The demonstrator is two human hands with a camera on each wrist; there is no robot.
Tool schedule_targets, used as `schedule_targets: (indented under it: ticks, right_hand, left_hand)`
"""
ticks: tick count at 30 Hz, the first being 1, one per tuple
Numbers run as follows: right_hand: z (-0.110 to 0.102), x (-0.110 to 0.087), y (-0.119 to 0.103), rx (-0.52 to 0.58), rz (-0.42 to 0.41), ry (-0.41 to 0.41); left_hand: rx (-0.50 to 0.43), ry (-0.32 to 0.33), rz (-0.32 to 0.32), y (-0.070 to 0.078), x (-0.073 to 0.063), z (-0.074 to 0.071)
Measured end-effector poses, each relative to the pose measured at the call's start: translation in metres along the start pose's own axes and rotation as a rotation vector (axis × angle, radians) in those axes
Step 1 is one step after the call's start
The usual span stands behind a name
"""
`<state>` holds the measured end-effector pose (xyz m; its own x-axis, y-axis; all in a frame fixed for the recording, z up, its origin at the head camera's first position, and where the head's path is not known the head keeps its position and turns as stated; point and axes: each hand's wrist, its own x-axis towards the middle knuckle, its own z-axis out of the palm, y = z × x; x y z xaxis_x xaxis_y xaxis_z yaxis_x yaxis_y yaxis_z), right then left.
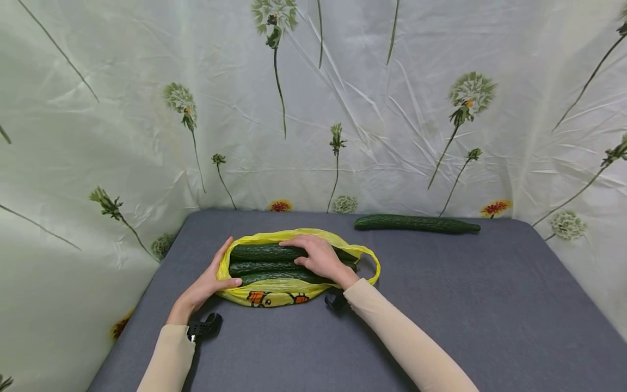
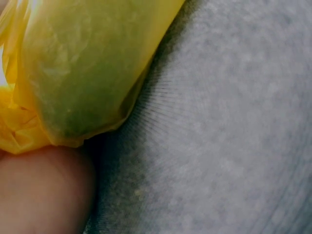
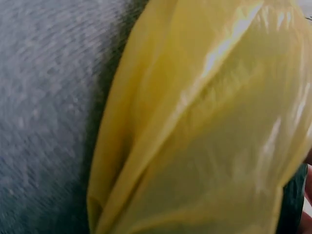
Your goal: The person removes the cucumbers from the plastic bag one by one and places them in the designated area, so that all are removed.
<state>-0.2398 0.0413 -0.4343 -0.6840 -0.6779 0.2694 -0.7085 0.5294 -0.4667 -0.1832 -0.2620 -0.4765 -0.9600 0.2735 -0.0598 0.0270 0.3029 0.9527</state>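
A yellow plastic bag (image 1: 274, 286) with a cartoon print lies on its side, its opening stretched wide. Inside, several long dark green cucumbers (image 1: 264, 267) lie side by side. My left hand (image 1: 208, 280) holds the bag's left end, thumb over the near rim and fingers along the far side. In the left wrist view, a fingertip (image 2: 46, 190) touches the thin yellow film. My right hand (image 1: 320, 256) reaches over the near rim into the opening, its fingers and thumb about the farthest cucumber (image 1: 259, 252). The bag's film hides most of that hand in the right wrist view.
Another cucumber (image 1: 416, 223) lies along the back of the grey table (image 1: 465, 305), right of the bag. A bag handle loop (image 1: 376, 267) sticks out at the right end. A pale curtain (image 1: 382, 109) with dandelion prints hangs behind and at the sides.
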Motion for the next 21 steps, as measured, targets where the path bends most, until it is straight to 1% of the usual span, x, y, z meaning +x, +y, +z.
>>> schedule_targets:
  ticks: [7, 14, 21]
  right_hand:
    - [0.002, -0.004, -0.007, 0.050, 0.017, 0.023]
    - [0.002, -0.007, -0.012, 0.054, 0.002, 0.063]
    - [0.000, -0.008, -0.014, 0.039, 0.000, 0.083]
  left_hand:
    - [0.002, -0.001, 0.005, 0.000, 0.000, -0.001]
    - [-0.001, 0.001, 0.000, -0.001, 0.000, -0.001]
    - [-0.013, -0.002, -0.009, -0.001, 0.000, 0.000]
